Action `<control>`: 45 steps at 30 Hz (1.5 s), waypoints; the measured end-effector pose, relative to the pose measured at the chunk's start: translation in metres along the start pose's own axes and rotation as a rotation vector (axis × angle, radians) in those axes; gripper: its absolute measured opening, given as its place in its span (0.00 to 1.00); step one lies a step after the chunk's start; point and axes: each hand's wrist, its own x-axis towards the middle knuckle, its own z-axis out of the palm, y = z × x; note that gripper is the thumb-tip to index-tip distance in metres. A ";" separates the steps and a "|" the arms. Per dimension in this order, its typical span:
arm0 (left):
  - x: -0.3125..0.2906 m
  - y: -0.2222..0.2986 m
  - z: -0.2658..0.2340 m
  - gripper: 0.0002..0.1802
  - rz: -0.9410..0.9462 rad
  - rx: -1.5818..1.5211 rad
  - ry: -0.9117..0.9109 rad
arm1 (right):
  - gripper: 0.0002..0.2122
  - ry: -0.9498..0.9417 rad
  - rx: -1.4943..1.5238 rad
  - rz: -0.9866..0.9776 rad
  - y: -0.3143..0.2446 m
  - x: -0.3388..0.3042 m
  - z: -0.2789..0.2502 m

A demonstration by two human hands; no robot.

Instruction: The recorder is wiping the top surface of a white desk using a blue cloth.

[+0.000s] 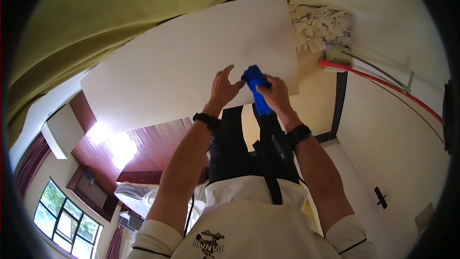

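My right hand is closed round a long blue bundle that looks like folded cloth, its exact kind unclear. The bundle stands roughly on end, with its crumpled far end tipped a little to the left. On its left side, my left hand has its fingers apart and the thumb pointing at the bundle; whether the thumb tip touches it I cannot tell. Both hands are over the near edge of a large white board or tabletop.
An olive curtain hangs along the far side. Pale scraps are heaped at the far right. Beside them are a pale green box-like object and a red pole. A dark red shiny surface lies at the left.
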 end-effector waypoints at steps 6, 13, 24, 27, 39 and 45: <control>0.046 -0.022 0.002 0.57 0.048 0.276 0.234 | 0.19 0.139 -0.032 0.014 0.009 0.072 -0.014; 0.074 -0.064 0.037 0.48 0.062 0.385 0.483 | 0.19 0.338 -0.124 -0.131 0.037 0.167 -0.065; 0.085 -0.067 0.068 0.42 -0.065 0.467 0.708 | 0.20 0.582 -0.602 -0.466 0.049 0.280 -0.097; 0.087 -0.061 0.069 0.41 -0.047 0.437 0.721 | 0.20 0.572 -0.643 -0.424 0.051 0.289 -0.091; 0.084 -0.060 0.067 0.39 -0.047 0.395 0.749 | 0.22 0.477 -0.696 -0.604 0.037 0.306 -0.094; 0.084 -0.066 0.068 0.38 -0.062 0.394 0.775 | 0.22 0.173 -0.539 -0.714 0.059 0.228 -0.046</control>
